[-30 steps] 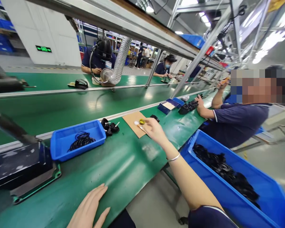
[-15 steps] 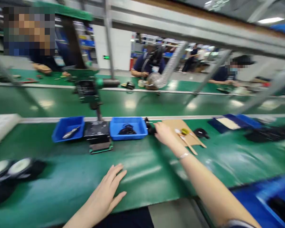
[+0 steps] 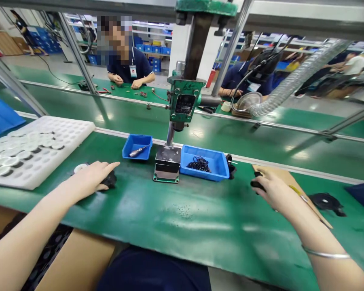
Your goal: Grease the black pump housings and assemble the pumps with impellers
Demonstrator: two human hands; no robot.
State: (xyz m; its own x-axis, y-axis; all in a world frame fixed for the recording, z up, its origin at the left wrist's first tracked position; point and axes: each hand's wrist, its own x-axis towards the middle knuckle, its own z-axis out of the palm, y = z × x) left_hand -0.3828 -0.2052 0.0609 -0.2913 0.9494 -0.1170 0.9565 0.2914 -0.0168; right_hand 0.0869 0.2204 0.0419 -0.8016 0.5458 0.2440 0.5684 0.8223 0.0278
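Note:
My left hand (image 3: 92, 178) reaches over black round parts (image 3: 111, 180) on the green bench, fingers stretched and thumb apart. A white disc (image 3: 79, 167) on one of them shows beyond the hand. My right hand (image 3: 271, 186) is closed on a small black part (image 3: 259, 182) above the bench, beside a brown cardboard sheet (image 3: 280, 174); the fingers cover some of it. Midway between the hands stands a green press (image 3: 183, 101) over a black block (image 3: 168, 158). Right of the block, a blue tray (image 3: 221, 165) holds black rings (image 3: 199, 163).
A smaller blue bin (image 3: 130, 148) holds a metal-tipped tool (image 3: 138, 151). At left lies a white foam tray (image 3: 75, 131) with several white discs. Another black part (image 3: 326, 201) lies right of the cardboard. Across the bench, co-workers (image 3: 130, 66) sit behind metal posts.
The view has swung left. My left hand has gone from the bare bench to the black round parts. My right hand has come away from beside the blue tray with a black part.

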